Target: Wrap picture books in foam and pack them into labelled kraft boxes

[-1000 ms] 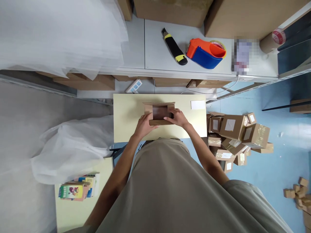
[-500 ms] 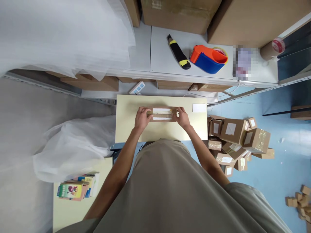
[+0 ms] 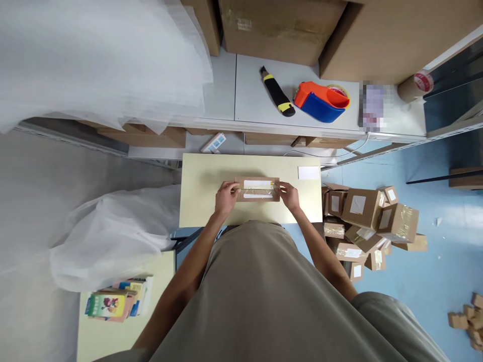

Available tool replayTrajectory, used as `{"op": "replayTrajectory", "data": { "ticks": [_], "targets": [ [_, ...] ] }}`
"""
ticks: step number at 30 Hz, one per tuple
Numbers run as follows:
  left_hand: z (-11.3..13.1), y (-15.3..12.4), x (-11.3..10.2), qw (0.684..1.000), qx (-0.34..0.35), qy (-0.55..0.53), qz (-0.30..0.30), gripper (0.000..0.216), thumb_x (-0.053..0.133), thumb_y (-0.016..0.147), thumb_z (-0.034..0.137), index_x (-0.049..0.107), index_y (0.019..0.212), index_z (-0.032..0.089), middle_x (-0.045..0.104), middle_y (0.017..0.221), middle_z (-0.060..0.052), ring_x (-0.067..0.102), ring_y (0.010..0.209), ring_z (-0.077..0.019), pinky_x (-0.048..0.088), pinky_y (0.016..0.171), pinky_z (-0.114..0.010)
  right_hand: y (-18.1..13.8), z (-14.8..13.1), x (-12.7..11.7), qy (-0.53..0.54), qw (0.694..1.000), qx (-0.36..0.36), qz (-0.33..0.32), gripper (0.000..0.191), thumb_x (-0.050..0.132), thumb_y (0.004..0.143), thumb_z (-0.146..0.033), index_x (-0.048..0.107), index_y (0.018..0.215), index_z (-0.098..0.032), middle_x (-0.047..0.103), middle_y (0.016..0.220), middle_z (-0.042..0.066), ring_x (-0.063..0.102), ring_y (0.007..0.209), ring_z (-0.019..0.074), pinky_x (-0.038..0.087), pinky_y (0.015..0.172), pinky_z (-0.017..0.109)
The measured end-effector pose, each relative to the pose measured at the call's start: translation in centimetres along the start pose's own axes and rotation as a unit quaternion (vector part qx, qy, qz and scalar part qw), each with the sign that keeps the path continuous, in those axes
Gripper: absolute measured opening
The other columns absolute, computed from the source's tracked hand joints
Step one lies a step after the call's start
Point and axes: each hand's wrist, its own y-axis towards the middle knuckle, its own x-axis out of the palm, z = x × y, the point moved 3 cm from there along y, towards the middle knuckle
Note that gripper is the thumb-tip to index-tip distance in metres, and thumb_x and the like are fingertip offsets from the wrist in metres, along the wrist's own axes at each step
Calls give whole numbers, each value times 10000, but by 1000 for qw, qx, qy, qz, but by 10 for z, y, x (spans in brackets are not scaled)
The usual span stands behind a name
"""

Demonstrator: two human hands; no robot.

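Note:
A small, long cardboard box (image 3: 260, 198) lies on the pale yellow table (image 3: 204, 211) in front of me. White patches run along its top, and shiny clear tape crosses the middle seam. My left hand (image 3: 225, 197) is closed at the box's left end, thumb and fingers on its edge. At the opposite end, my right hand (image 3: 289, 196) pinches the right edge near a small yellow mark. The exact fingertip contact is too small to make out. A white paper slip (image 3: 308, 173) lies on the table to the right.
On the shelf beyond are a utility knife (image 3: 278, 93), an orange and blue tape dispenser (image 3: 320, 101) and a tape roll (image 3: 415, 86). White wrapping sheets (image 3: 113, 65) hang at left. Cardboard parcels (image 3: 358, 203) are piled on the right. Books (image 3: 107, 305) lie at lower left.
The box's top flaps have gone from raised at the seam to lying flat, with tape showing across them. Both hands have shifted slightly outward to the box's ends. The view has tilted a little.

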Motion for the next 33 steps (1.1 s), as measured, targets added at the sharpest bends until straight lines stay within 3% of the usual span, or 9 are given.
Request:
{"op": "replayTrajectory", "data": {
  "ticks": [5, 10, 13, 16, 18, 22, 26, 29, 33],
  "targets": [
    [-15, 0, 12, 995, -65, -81, 3, 151, 716, 938, 273, 803, 1046, 213, 799, 1182, -97, 784, 978, -232, 678, 985, -399, 4, 13, 10, 49, 998, 44, 10, 207, 730, 854, -357, 771, 1019, -239, 842, 1237, 92, 811, 1047, 272, 696, 1009, 481],
    [-15, 7, 14, 995, -89, -50, 11, 153, 690, 905, 252, 801, 995, 199, 801, 1158, -105, 771, 891, -224, 656, 992, -417, 13, 11, 17, 20, 999, 35, 31, 163, 746, 849, -400, 690, 901, -257, 826, 1138, 84, 778, 1056, 270, 669, 1038, 493],
    [-13, 6, 11, 995, -90, -47, -5, 154, 681, 913, 267, 795, 994, 202, 797, 1170, -109, 774, 903, -233, 655, 997, -429, 9, 9, 14, 40, 999, 16, 5, 225, 728, 882, -467, 701, 921, -248, 827, 1114, 85, 777, 984, 249, 684, 986, 470],
    [-7, 4, 3, 998, -58, -35, -3, 133, 682, 910, 268, 787, 977, 219, 788, 1168, -117, 780, 1035, -280, 650, 1035, -463, 3, 1, 3, 37, 999, -19, -28, 272, 705, 922, -501, 746, 986, -240, 830, 1134, 100, 784, 954, 251, 703, 903, 455],
    [5, 8, -4, 999, -14, -7, 39, 117, 678, 913, 252, 782, 962, 231, 775, 1210, -138, 744, 1224, -330, 615, 1122, -514, 3, -18, -12, -5, 998, -56, -18, 303, 701, 951, -508, 777, 1059, -235, 815, 1209, 136, 791, 978, 272, 707, 884, 467],
    [67, 34, -17, 990, 97, 7, 106, 136, 648, 982, 247, 782, 1009, 247, 763, 1300, -137, 695, 1336, -332, 547, 1222, -554, 19, -103, -69, -102, 965, -227, 82, 365, 624, 1064, -504, 754, 1264, -227, 774, 1322, 177, 751, 1232, 333, 627, 1109, 537],
    [168, 73, -28, 963, 236, -42, 124, 171, 617, 1049, 234, 786, 1076, 249, 774, 1298, -99, 740, 1244, -273, 574, 1178, -487, 55, -204, -129, -210, 900, -336, 181, 439, 536, 1127, -474, 628, 1474, -221, 684, 1494, 199, 628, 1426, 361, 523, 1210, 578],
    [238, 90, -37, 938, 310, -69, 140, 195, 605, 1058, 177, 786, 1088, 243, 785, 1237, -83, 756, 1199, -240, 596, 1131, -436, 89, -247, -153, -319, 870, -315, 207, 496, 577, 1096, -452, 576, 1498, -161, 652, 1514, 253, 594, 1425, 412, 489, 1190, 602],
    [295, 91, -44, 914, 366, -96, 146, 207, 604, 1061, 148, 787, 1097, 238, 799, 1220, -82, 760, 1208, -230, 599, 1122, -410, 127, -257, -159, -427, 857, -227, 180, 520, 646, 1053, -356, 551, 1476, -69, 709, 1406, 308, 634, 1348, 433, 446, 1190, 591]
  ]
}}
